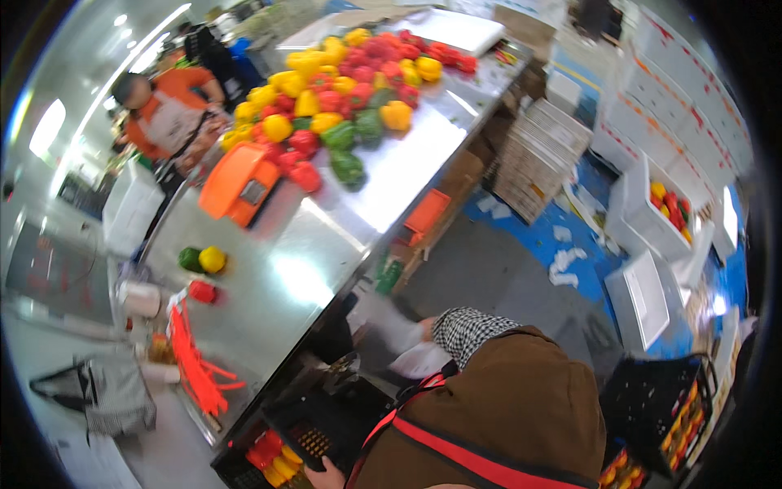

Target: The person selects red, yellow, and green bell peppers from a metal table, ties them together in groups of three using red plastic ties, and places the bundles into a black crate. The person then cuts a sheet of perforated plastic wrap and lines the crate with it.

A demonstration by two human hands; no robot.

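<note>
At the bottom edge, my left hand [327, 475] is bare and grips the edge of a black plastic crate [342, 422]. Below that crate, red and yellow bell peppers [275, 458] lie in rows in another black crate. My right arm wears a brown sleeve [537, 379] and a black-and-white checked oversleeve [470, 330]. Only a little skin of my right hand [426, 328] shows past its cuff, beside blurred white plastic [391, 315]; its fingers cannot be made out. The steel table [263, 324] slants along the left of both hands.
Red, yellow and green bell peppers [330, 91] are heaped on the table, beside an orange scale [238, 183]. Red strips [192, 360] lie nearer. A person in orange [165, 104] stands across the table. White foam boxes [660, 214] and stacked black crates [654, 403] stand to the right.
</note>
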